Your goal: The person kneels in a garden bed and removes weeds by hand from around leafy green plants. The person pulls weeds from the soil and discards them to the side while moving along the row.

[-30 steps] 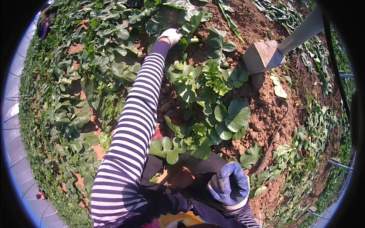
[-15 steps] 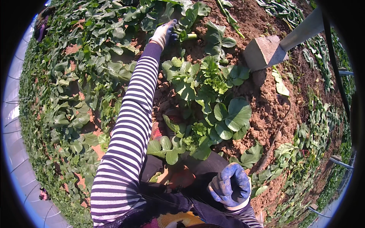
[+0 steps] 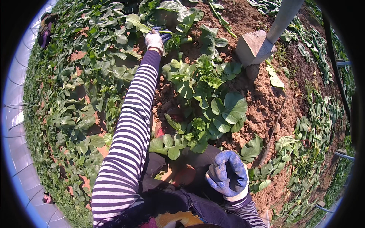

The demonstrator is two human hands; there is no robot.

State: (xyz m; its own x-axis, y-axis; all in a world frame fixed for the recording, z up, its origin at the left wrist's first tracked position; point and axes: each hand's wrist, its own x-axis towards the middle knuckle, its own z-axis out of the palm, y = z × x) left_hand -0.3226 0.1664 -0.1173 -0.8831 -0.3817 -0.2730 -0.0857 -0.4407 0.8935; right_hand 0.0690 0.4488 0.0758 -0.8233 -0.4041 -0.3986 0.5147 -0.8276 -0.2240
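Left hand point(image 3: 155, 39), white glove with blue palm, arm in striped sleeve point(image 3: 129, 125) stretched far forward. Grip closed around a green stem point(image 3: 167, 32) among the leafy plants at the top of the row of red-brown soil point(image 3: 262, 102). Right hand point(image 3: 227, 174), blue-coated glove, loosely curled near the lap; nothing seen in it. Broad-leaf plants point(image 3: 213, 98) stand between the two hands. Concrete block point(image 3: 254, 46) with a post point(image 3: 283, 17) lies to the right. Judgement: stem light, soft, snaps easily; leaves tear. Best held low near the base, not by the blades.
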